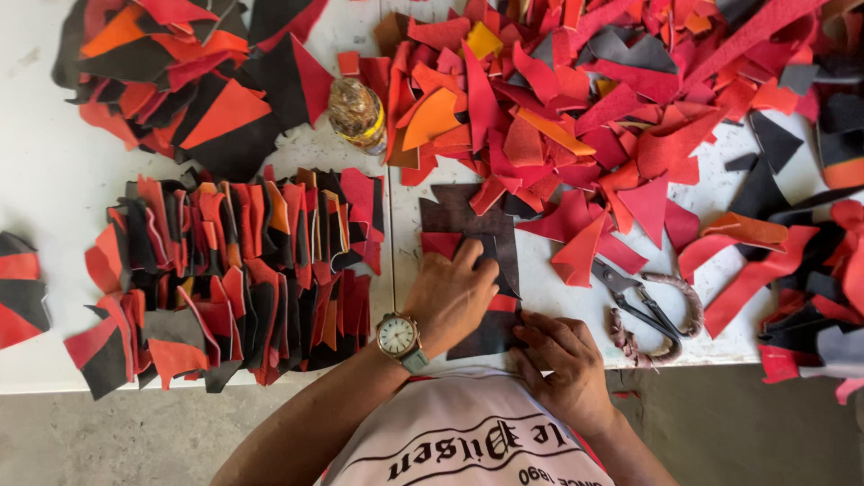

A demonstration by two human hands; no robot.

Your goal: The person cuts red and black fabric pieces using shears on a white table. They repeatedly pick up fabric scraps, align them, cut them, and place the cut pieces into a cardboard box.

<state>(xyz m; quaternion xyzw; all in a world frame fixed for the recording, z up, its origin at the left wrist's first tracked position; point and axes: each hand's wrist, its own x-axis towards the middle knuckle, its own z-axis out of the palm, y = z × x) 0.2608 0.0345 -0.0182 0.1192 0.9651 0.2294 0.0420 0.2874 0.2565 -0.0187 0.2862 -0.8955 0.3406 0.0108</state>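
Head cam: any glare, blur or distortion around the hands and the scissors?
Head view: soft, even daylight, no hard glare on the white table; left hand and right hand are sharp with faint shadows; scissors are crisp; wide-angle bending shows at the table's near edge; the bottle is slightly soft; the scrap pile is saturated but not clipped.

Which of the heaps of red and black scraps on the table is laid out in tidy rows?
The heap left of the left hand: the overlapped pieces lie in rows. The heaps at top left and top right are loose jumbles.
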